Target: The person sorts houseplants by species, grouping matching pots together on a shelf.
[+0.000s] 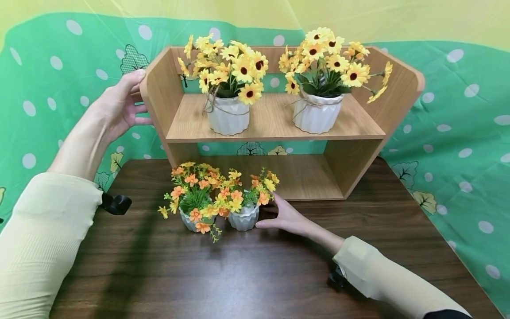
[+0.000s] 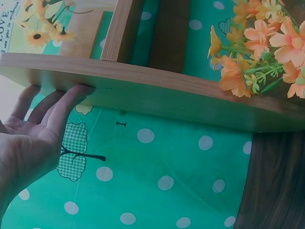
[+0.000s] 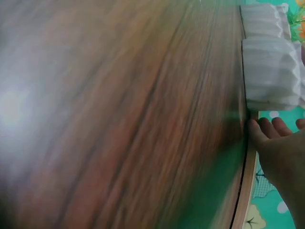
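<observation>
My left hand (image 1: 123, 106) touches the outer side of a wooden two-tier shelf (image 1: 275, 136) near its upper left corner. In the left wrist view its fingers (image 2: 64, 107) extend up against the side panel. My right hand (image 1: 287, 217) is beside a white fluted pot (image 1: 244, 218) of orange and yellow flowers, thumb and fingers spread. The right wrist view shows the thumb of that hand (image 3: 281, 148) just short of the pot (image 3: 271, 74). A second pot of orange and yellow flowers (image 1: 192, 219) stands close to its left, both in front of the lower tier.
On the upper tier stand two white pots with twine and yellow daisies, a left pot (image 1: 228, 116) and a right pot (image 1: 317, 114). The shelf rests toward the back of a dark wooden table (image 1: 247, 274). Behind it hangs a green dotted cloth (image 1: 458, 115).
</observation>
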### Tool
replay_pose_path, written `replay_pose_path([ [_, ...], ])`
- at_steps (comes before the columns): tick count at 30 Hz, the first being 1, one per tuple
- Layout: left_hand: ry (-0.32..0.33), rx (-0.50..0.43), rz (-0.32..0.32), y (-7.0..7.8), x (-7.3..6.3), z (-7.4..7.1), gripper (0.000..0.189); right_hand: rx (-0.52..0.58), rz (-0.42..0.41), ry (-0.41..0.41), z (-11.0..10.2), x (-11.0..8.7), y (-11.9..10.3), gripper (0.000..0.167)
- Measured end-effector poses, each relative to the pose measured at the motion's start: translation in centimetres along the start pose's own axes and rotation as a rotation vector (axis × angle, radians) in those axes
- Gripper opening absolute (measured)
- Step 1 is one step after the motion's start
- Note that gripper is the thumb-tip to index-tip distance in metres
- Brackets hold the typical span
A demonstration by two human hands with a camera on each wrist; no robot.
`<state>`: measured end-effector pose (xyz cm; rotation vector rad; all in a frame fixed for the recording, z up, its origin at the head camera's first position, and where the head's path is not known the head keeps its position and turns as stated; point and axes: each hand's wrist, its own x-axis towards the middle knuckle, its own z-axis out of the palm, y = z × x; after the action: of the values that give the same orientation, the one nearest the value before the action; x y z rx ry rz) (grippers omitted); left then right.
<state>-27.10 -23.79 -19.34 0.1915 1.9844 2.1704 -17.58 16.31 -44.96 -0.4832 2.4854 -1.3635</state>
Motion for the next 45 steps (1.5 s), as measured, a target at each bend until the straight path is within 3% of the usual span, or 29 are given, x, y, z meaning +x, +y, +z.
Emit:
replay_pose_path([
  [3, -0.007, -0.001, 0.005, 0.0, 0.0, 0.0, 0.047, 0.05, -0.031, -0.008, 0.6, 0.6, -0.1, 0.103],
  [8, -0.013, 0.001, 0.015, 0.0, 0.0, -0.1, 0.046, 0.029, -0.066, -0.001, 1.4, 1.3, -0.2, 0.087],
  [17, -0.005, -0.004, 0.01, -0.1, 0.1, -0.2, 0.046, -0.073, -0.169, 0.091, 2.8, 2.2, -1.0, 0.085],
  [23, -0.01, -0.008, 0.016, -0.1, 0.1, -0.3, 0.046, -0.051, -0.169, 0.125, 3.1, 2.4, -1.2, 0.084],
  [34, -0.019, -0.002, 0.027, -0.1, 0.0, -0.2, 0.046, 0.05, -0.261, 0.137, 1.9, 2.4, -1.1, 0.087],
  [39, -0.016, 0.0, 0.022, 0.0, 0.0, -0.1, 0.047, 0.103, -0.267, 0.186, 0.7, 2.8, -1.9, 0.094],
  [45, -0.008, 0.003, 0.015, -0.1, 0.0, -0.1, 0.048, 0.091, -0.251, 0.231, -0.6, 3.7, -2.4, 0.094],
])
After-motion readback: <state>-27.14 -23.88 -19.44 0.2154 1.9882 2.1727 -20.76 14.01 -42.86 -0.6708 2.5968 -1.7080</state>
